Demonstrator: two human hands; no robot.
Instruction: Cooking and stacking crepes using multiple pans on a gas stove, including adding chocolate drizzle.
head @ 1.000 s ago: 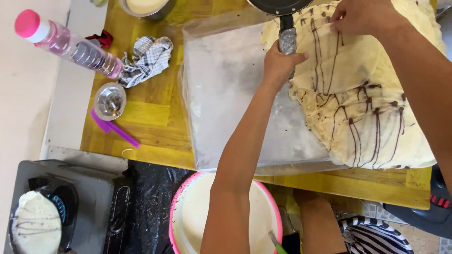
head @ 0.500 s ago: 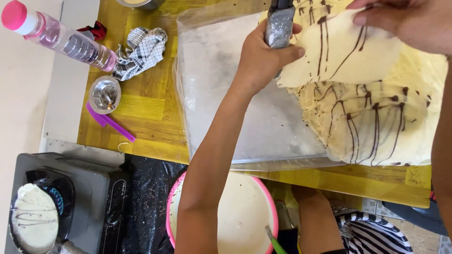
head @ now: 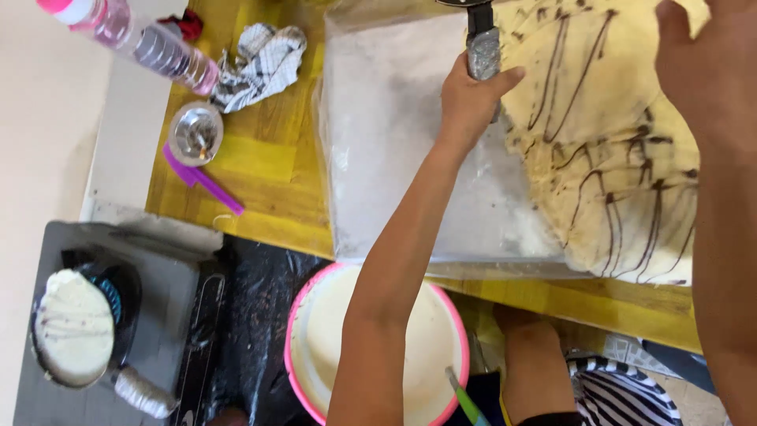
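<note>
My left hand [head: 471, 96] is closed around the silver-wrapped handle [head: 482, 46] of a dark pan whose body is cut off at the top edge. Right beside it, a thin pale sheet of dough [head: 623, 158] streaked with dark brown lines lies stacked on a floured board covered in clear plastic [head: 394, 158]. My right hand [head: 710, 75] hovers over the upper right part of the sheet, back towards me. Its fingertips are out of sight, so its grip is unclear.
On the yellow wooden table [head: 268, 205] lie a pink-capped bottle [head: 134, 39], a checked cloth [head: 260, 59], a small metal cup [head: 195, 134] and a purple stick [head: 203, 180]. A pink-rimmed basin of batter [head: 315, 339] stands below, and a grey stand with a white round lump [head: 75, 327] is at lower left.
My left hand stayed on the pan handle while the pan lifted out of view at the top. My right hand, which held the sheet's edge, now hangs over the flattened sheet.
</note>
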